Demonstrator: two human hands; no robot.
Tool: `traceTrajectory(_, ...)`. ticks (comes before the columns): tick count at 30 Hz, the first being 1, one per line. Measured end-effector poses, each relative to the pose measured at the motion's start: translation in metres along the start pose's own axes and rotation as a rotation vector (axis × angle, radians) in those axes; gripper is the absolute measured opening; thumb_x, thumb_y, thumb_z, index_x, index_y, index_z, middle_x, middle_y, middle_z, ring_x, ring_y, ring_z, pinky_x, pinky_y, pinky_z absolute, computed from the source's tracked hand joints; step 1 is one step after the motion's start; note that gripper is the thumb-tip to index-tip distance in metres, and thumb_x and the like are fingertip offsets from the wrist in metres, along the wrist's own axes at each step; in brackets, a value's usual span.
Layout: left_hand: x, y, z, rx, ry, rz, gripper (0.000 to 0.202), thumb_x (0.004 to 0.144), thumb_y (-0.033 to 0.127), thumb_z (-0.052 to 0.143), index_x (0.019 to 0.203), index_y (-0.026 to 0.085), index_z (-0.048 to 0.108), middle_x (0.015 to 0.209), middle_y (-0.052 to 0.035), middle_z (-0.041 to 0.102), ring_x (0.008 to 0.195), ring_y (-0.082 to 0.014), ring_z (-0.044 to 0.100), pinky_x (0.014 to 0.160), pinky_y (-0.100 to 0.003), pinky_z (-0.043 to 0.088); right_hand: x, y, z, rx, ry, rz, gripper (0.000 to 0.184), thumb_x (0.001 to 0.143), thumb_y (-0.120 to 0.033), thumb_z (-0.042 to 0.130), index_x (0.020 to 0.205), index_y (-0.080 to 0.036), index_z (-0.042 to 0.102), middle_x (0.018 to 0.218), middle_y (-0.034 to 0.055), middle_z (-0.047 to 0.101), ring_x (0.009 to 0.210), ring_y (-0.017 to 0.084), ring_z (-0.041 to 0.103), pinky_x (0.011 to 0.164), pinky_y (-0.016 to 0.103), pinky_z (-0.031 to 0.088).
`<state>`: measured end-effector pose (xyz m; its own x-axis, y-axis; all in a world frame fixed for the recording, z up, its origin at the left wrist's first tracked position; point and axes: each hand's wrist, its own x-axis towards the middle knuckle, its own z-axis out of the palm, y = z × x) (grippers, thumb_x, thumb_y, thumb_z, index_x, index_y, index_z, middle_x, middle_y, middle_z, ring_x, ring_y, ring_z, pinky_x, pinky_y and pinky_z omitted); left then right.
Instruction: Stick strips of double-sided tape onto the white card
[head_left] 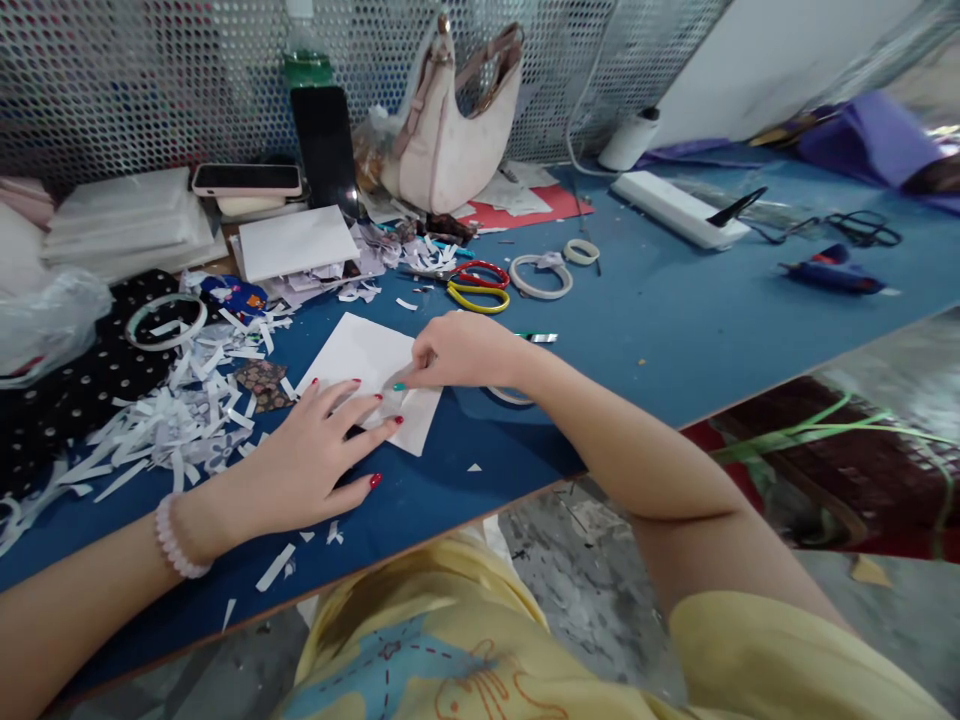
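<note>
Yellow shirt (pixel 465 640); paper (pixel 358 348) beneath spread left fingers (pixel 370 438) and curled right fingers (pixel 422 377), grip unclear.

Looks like a small craft workshop. Has a big blue table (pixel 630 330) with messy heaps of cut paper strips (pixel 161 425) at one end. Has scissors (pixel 480 286), rolls of tape (pixel 541 294) and what looks like a blue glue gun (pixel 834 273) lying out, with a long white power strip (pixel 675 208) near the back. Also has a shiny metal wall (pixel 202 80) full of little holes and a dirty gray floor (pixel 574 550).
</note>
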<state>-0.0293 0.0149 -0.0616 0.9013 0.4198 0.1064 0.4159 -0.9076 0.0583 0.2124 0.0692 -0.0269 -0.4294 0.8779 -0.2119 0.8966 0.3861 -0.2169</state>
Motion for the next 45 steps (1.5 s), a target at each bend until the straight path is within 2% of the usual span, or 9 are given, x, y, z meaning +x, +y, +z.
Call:
traceTrajectory(3,0.0,0.0,-0.001,0.005,0.002,0.0,0.046,0.098,0.032,0.048,0.141,0.018,0.055,0.141,-0.0183,0.052,0.133,-0.0436,0.043,0.104,-0.069,0.04,0.001,0.011,-0.004,0.139,0.033,-0.013,0.032,0.089,-0.042,0.062,0.079,-0.016,0.077,0.077,0.0057,0.075,0.069,0.016,0.063,0.059,0.025,0.037)
traceTrajectory(8,-0.001,0.0,-0.002,0.011,0.03,-0.009,0.041,0.097,0.029,0.048,0.136,0.02,0.059,0.138,-0.0183,0.056,0.132,-0.0425,0.046,0.102,-0.076,0.035,0.009,0.033,-0.006,0.246,0.209,-0.02,0.023,0.086,-0.028,0.059,0.087,-0.015,0.077,0.085,0.0067,0.076,0.078,0.018,0.067,0.068,0.025,0.042)
traceTrajectory(14,-0.005,0.0,-0.003,0.032,0.092,0.013,0.034,0.095,0.025,0.049,0.124,0.018,0.065,0.126,-0.0175,0.064,0.123,-0.0357,0.057,0.112,-0.073,0.022,0.013,0.038,-0.002,0.254,0.07,-0.097,0.029,0.09,-0.03,0.051,0.082,-0.013,0.074,0.079,0.0069,0.073,0.071,0.016,0.063,0.064,0.026,0.039)
traceTrajectory(17,-0.007,-0.002,-0.003,0.012,0.108,0.029,0.034,0.096,0.021,0.045,0.124,0.016,0.064,0.124,-0.0173,0.065,0.122,-0.0325,0.058,0.114,-0.068,0.024,0.01,0.03,-0.002,0.299,-0.012,-0.19,0.03,0.09,-0.03,0.05,0.084,-0.012,0.072,0.078,0.0066,0.073,0.068,0.015,0.061,0.064,0.025,0.039)
traceTrajectory(21,-0.008,-0.006,-0.002,-0.007,0.072,0.007,0.039,0.097,0.022,0.043,0.134,0.015,0.056,0.137,-0.0172,0.059,0.13,-0.033,0.052,0.113,-0.062,0.032,0.004,0.023,-0.004,0.314,-0.114,-0.329,0.027,0.09,-0.032,0.053,0.088,-0.013,0.072,0.079,0.0051,0.072,0.069,0.014,0.06,0.066,0.025,0.04)
traceTrajectory(27,-0.008,-0.01,0.003,-0.021,-0.015,-0.061,0.046,0.102,0.03,0.037,0.144,0.016,0.047,0.151,-0.017,0.047,0.142,-0.0325,0.04,0.113,-0.06,0.035,-0.001,0.033,-0.008,0.217,-0.315,-0.368,0.02,0.084,-0.034,0.064,0.079,-0.015,0.067,0.078,0.0042,0.067,0.071,0.015,0.058,0.067,0.026,0.041)
traceTrajectory(32,-0.008,-0.01,0.003,-0.009,-0.063,-0.078,0.048,0.102,0.03,0.037,0.148,0.018,0.045,0.157,-0.0151,0.041,0.145,-0.0327,0.036,0.115,-0.06,0.032,-0.004,0.038,-0.011,0.206,-0.314,-0.519,0.011,0.086,-0.024,0.06,0.079,-0.016,0.063,0.089,0.0064,0.064,0.084,0.017,0.058,0.076,0.027,0.041)
traceTrajectory(39,-0.012,-0.016,0.001,0.041,-0.122,0.085,0.056,0.101,0.038,0.046,0.156,0.032,0.031,0.164,-0.0092,0.029,0.15,-0.0402,0.024,0.115,-0.068,0.023,-0.013,0.036,-0.024,0.37,-0.444,-0.368,0.008,0.091,-0.016,0.046,0.086,-0.021,0.044,0.061,-0.0046,0.059,0.057,0.011,0.051,0.059,0.023,0.036)
traceTrajectory(45,-0.013,-0.019,0.0,0.048,-0.137,0.11,0.054,0.099,0.038,0.05,0.152,0.037,0.038,0.165,-0.0088,0.025,0.149,-0.0415,0.025,0.115,-0.068,0.022,-0.012,0.037,-0.023,0.316,-0.386,-0.26,0.007,0.089,-0.018,0.053,0.089,-0.02,0.047,0.058,-0.0077,0.054,0.048,0.008,0.041,0.053,0.022,0.031)
